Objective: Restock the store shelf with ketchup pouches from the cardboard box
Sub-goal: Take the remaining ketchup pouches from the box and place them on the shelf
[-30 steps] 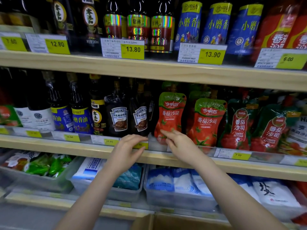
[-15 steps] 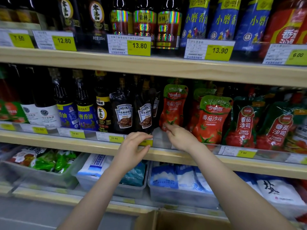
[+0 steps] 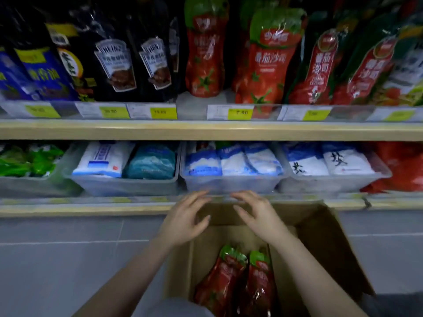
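An open cardboard box stands on the floor below the shelves. Two red ketchup pouches with green tops lie in its bottom. My left hand and my right hand hover over the box's far end, both empty with fingers spread. On the shelf above, red ketchup pouches stand upright: one at the centre and another to its right, with more behind and further right.
Dark sauce bottles stand left of the pouches. Yellow price tags line the wooden shelf edge. Clear bins of white and blue bags fill the lower shelf. Grey tiled floor surrounds the box.
Both hands have left the ketchup shelf and dropped down over the cardboard box. The view has tilted down, so the box and floor have come into sight.
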`<action>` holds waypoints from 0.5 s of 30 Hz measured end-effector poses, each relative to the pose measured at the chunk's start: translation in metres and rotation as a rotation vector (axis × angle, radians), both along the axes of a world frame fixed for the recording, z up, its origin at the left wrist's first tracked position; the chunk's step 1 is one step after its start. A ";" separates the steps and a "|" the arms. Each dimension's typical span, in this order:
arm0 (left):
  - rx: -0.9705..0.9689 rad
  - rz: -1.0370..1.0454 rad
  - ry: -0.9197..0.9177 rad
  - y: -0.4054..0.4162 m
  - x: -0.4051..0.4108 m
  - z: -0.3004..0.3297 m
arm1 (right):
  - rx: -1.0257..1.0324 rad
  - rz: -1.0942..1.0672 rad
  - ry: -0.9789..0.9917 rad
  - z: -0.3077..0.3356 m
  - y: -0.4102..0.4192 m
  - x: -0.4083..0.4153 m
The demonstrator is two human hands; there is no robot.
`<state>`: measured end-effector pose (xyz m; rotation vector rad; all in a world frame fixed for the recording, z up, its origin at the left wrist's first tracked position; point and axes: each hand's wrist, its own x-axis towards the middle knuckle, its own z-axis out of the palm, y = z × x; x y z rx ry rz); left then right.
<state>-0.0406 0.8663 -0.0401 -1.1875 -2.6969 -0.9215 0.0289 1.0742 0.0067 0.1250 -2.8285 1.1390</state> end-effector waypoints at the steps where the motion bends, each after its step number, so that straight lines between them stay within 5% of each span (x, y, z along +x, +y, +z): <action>1: -0.036 -0.004 -0.043 -0.001 0.003 -0.010 | -0.019 -0.028 -0.068 -0.019 0.003 0.007; 7: -0.104 -0.003 -0.062 0.011 0.016 -0.049 | -0.114 -0.228 -0.482 -0.108 0.014 0.041; 15: -0.068 0.014 -0.106 0.013 0.010 -0.063 | -0.159 -0.315 -0.730 -0.159 0.011 0.040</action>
